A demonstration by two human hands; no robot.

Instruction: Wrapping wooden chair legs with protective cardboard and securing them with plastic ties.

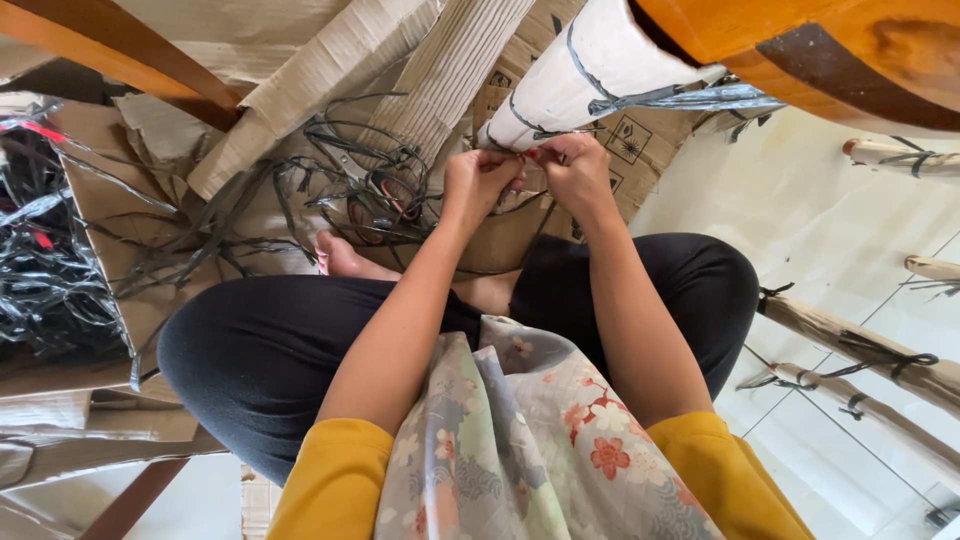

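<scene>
A tiled floor (820,230) fills the right side, pale and glossy. Flattened cardboard (300,60) covers the far and left ground, in overlapping brown sheets, some corrugated. A person sits cross-legged on it in black trousers (260,350), with yellow sleeves (330,480) and a flowered cloth (520,440) in the lap; one bare foot (345,260) shows near the left knee.

At far right, a polished wooden furniture piece (800,50) juts in from the top edge. Its leg (590,70) is wrapped in white padding and bound with dark straps crossing round it. Along the right edge lie several more wrapped legs (850,340), brownish, each tied with dark strap and resting on the tiles well apart from the person.

At the left edge sits a heap of black plastic strap (50,260), shiny and tangled. A looser tangle of cut straps (370,190) spreads over the cardboard between that heap and the hands, with something red-handled, perhaps scissors, half buried in it.

The left hand (478,180) and right hand (575,170) are close together, almost touching, at the near end of the white-wrapped leg. The fingers of both are pinched shut on a thin strap end (522,158) right at the padding's lower edge, thumbs pressed against fingertips.
</scene>
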